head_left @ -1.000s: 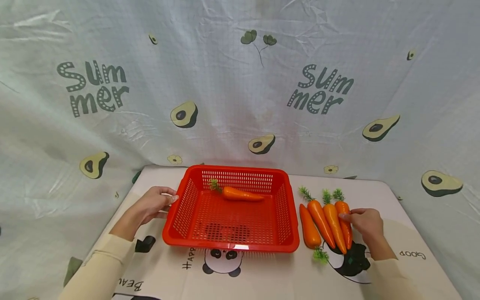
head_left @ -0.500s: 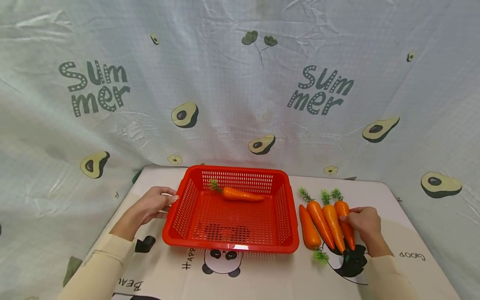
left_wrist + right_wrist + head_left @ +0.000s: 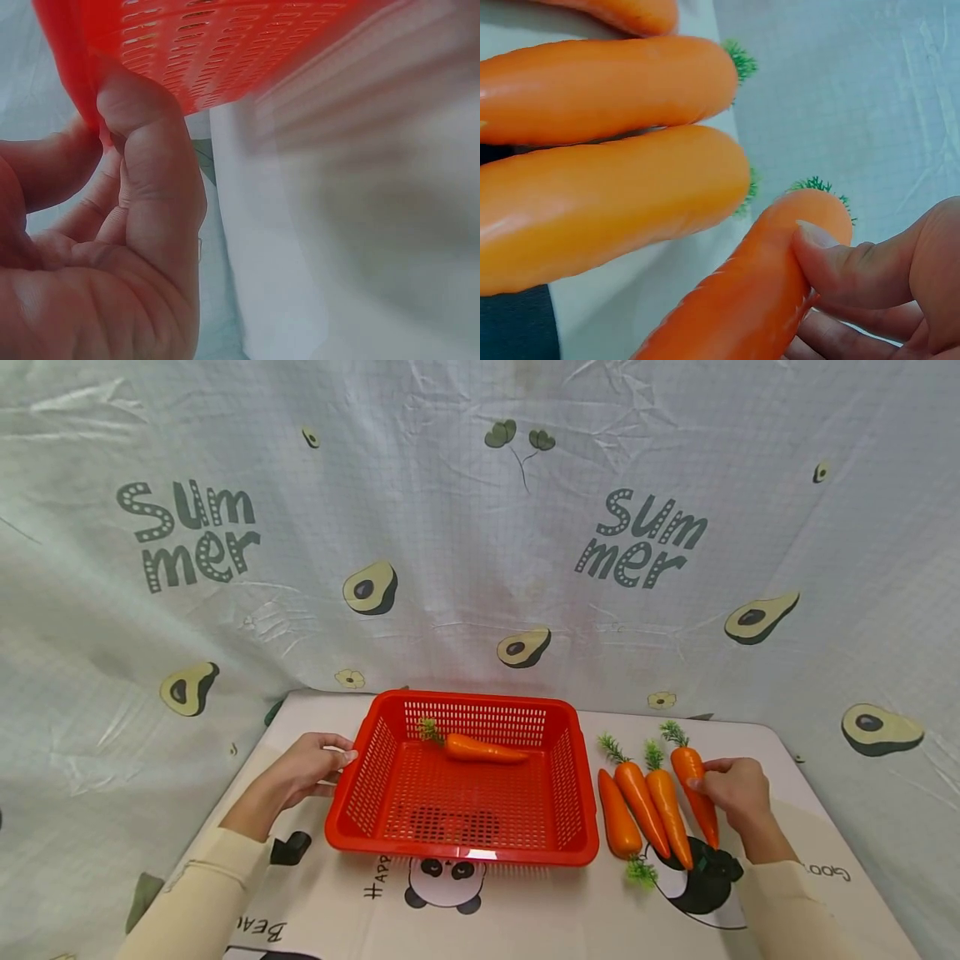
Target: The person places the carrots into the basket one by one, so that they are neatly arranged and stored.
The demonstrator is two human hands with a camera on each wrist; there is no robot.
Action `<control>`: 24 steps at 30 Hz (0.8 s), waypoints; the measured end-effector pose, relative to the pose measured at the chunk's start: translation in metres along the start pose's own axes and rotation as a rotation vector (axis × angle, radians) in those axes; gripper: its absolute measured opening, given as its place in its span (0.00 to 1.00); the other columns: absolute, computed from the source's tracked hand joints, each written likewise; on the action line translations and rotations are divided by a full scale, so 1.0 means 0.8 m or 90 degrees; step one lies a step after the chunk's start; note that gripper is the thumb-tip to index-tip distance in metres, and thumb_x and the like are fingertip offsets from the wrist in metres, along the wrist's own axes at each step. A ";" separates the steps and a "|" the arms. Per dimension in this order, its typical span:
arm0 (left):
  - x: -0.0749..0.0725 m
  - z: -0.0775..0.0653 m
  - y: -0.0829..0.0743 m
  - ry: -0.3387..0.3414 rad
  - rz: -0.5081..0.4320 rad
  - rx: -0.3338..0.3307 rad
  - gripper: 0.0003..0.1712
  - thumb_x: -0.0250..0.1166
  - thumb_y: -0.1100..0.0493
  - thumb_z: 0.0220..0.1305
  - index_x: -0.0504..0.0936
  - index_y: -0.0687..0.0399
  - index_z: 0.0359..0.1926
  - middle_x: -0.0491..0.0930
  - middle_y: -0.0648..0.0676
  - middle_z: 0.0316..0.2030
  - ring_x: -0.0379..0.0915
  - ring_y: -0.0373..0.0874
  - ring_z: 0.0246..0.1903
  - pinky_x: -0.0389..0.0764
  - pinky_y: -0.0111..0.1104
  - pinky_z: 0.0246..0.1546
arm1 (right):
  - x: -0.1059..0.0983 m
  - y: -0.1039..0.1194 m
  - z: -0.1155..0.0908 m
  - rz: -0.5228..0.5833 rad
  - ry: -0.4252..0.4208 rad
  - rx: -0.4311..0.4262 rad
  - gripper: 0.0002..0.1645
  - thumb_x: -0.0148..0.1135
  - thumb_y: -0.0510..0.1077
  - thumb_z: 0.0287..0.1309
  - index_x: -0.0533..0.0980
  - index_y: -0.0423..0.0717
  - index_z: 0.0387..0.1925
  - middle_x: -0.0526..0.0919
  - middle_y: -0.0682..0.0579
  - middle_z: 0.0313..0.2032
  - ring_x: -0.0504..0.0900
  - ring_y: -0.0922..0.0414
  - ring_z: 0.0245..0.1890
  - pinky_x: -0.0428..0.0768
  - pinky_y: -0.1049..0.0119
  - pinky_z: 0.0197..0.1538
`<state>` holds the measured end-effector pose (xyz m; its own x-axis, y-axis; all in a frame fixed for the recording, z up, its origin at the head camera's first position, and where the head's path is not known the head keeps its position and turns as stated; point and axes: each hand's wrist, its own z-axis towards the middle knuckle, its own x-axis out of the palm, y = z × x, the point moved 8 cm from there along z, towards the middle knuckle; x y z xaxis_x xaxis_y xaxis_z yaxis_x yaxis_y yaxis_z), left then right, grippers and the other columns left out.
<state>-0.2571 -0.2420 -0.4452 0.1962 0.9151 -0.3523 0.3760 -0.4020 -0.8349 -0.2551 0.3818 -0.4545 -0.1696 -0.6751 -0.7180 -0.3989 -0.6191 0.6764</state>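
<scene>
My left hand (image 3: 309,768) pinches the left rim of a red plastic basket (image 3: 461,853), thumb on one side and fingers on the other in the left wrist view. Inside the basket one orange carrot (image 3: 486,749) with a green top lies near the back wall. On the right, my right hand (image 3: 738,793) grips the rightmost carrot (image 3: 742,300) near its thick end, between thumb and fingers. Beside it lie three more carrots: a lighter one (image 3: 667,814), a middle one (image 3: 641,806), and a left one (image 3: 619,818) turned with its leaves toward the front.
A pale table (image 3: 540,918) printed with pandas and lettering carries everything. Behind it hangs a light curtain (image 3: 450,527) with avocado and "summer" prints. The row of carrots lies close along the basket's right side.
The rightmost carrot has moved up and tilted away from its neighbour, with my right hand holding it throughout. The left hand and the basket have stayed in place.
</scene>
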 end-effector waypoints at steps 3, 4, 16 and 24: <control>0.000 0.000 0.000 0.000 0.000 0.003 0.21 0.55 0.61 0.79 0.70 0.69 0.65 0.84 0.57 0.42 0.84 0.43 0.33 0.90 0.39 0.38 | -0.001 0.008 -0.001 0.000 0.003 -0.022 0.28 0.66 0.37 0.60 0.74 0.20 0.57 0.77 0.21 0.54 0.83 0.39 0.39 0.89 0.55 0.38; 0.000 0.000 0.000 -0.001 0.000 0.004 0.21 0.55 0.60 0.79 0.70 0.69 0.64 0.84 0.57 0.42 0.84 0.43 0.33 0.90 0.39 0.38 | -0.002 0.011 -0.001 0.001 0.004 -0.029 0.27 0.66 0.37 0.61 0.74 0.20 0.57 0.78 0.21 0.54 0.84 0.39 0.39 0.89 0.54 0.38; 0.001 0.001 0.002 0.001 -0.006 0.007 0.21 0.55 0.62 0.78 0.69 0.70 0.64 0.84 0.59 0.43 0.83 0.44 0.33 0.91 0.40 0.38 | 0.000 0.039 -0.006 0.017 0.037 -0.066 0.29 0.66 0.37 0.62 0.73 0.21 0.60 0.75 0.21 0.58 0.83 0.36 0.45 0.90 0.50 0.46; 0.000 0.003 0.003 0.001 -0.007 0.007 0.20 0.55 0.61 0.78 0.69 0.69 0.64 0.83 0.59 0.43 0.83 0.44 0.33 0.91 0.40 0.38 | 0.000 0.060 -0.011 0.019 0.055 -0.094 0.30 0.67 0.37 0.62 0.73 0.21 0.61 0.76 0.21 0.58 0.84 0.35 0.47 0.88 0.45 0.52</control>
<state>-0.2583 -0.2431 -0.4484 0.1937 0.9193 -0.3425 0.3687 -0.3917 -0.8430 -0.2662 0.3486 -0.4211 -0.0983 -0.7219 -0.6849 -0.2569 -0.6465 0.7183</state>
